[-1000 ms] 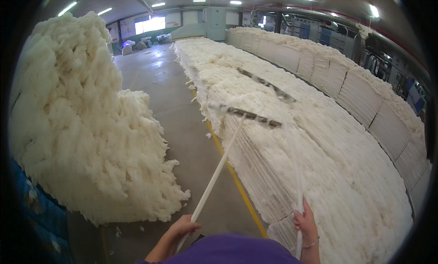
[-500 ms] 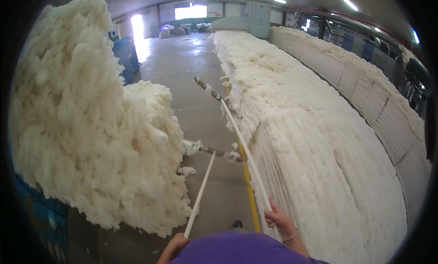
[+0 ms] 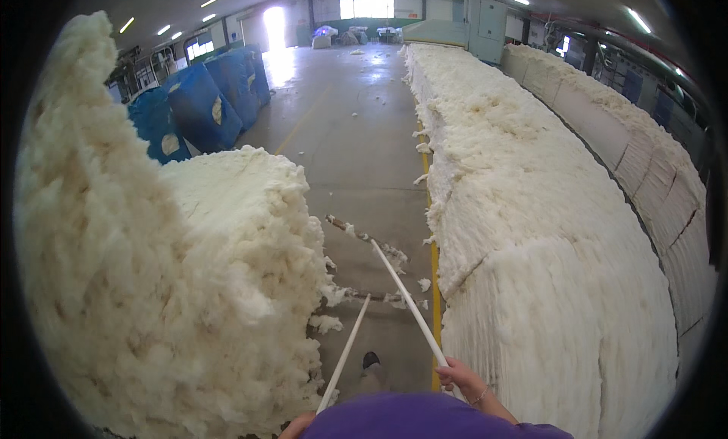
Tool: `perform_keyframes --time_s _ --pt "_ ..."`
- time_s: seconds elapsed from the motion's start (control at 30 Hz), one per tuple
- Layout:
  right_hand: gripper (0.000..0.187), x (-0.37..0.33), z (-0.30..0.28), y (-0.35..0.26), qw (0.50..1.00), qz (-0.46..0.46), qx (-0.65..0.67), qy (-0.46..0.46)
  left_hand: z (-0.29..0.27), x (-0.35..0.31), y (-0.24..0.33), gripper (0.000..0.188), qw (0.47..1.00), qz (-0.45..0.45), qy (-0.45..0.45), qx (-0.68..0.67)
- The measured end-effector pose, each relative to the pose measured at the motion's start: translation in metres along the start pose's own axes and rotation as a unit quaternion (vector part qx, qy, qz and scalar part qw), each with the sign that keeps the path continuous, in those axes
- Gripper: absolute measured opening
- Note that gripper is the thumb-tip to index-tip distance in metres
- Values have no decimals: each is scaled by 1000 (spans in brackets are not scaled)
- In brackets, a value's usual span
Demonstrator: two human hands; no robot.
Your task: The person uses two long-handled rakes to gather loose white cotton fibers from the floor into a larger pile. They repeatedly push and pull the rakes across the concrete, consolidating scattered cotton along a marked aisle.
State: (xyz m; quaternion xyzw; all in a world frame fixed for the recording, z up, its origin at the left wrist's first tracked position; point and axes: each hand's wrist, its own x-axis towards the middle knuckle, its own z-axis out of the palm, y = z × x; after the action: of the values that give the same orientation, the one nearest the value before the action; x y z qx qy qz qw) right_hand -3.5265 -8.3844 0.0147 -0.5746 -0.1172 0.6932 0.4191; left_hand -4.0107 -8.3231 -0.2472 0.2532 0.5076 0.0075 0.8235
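My right hand (image 3: pixel 461 377) is closed round a white pole (image 3: pixel 406 301) slanting forward to a narrow brown crossbar (image 3: pixel 356 230) with white fluff stuck on it. At the lower edge, my left hand (image 3: pixel 296 426) is at the near end of a second white pole (image 3: pixel 347 352); its fingers are mostly hidden. That pole's crossbar (image 3: pixel 379 296) lies low over the floor, also carrying fluff. A tall heap of off-white loose fibre (image 3: pixel 189 310), like raw cotton, rises on my left. To my right runs a long, waist-high bank of layered fibre (image 3: pixel 531 234).
Blue-wrapped bales (image 3: pixel 201 105) stand beyond the left heap. A second fibre row (image 3: pixel 637 143) runs farther right. The grey floor aisle (image 3: pixel 356 155) has a yellow line (image 3: pixel 435 287) beside the bank and scattered tufts. A pale green machine cabinet (image 3: pixel 485 29) stands at the far end.
The view has shifted left and down, showing more blue bales and my shoe. Both crossbars now appear lower in view, and the right one has moved away from the fibre bank, over the aisle.
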Motion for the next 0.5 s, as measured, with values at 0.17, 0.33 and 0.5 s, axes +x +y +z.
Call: perform_keyframes --time_s 0.17,0.33,0.5 --pt "16 107 -10 -104 999 35 5 18 -10 105 155 48 922 -13 106 372" --pt "16 189 -33 -197 996 -7 -81 39 -3 163 302 39 988 65 43 132" --pt "28 283 -84 -295 976 -72 -201 49 34 221 437 33 992 110 16 57"
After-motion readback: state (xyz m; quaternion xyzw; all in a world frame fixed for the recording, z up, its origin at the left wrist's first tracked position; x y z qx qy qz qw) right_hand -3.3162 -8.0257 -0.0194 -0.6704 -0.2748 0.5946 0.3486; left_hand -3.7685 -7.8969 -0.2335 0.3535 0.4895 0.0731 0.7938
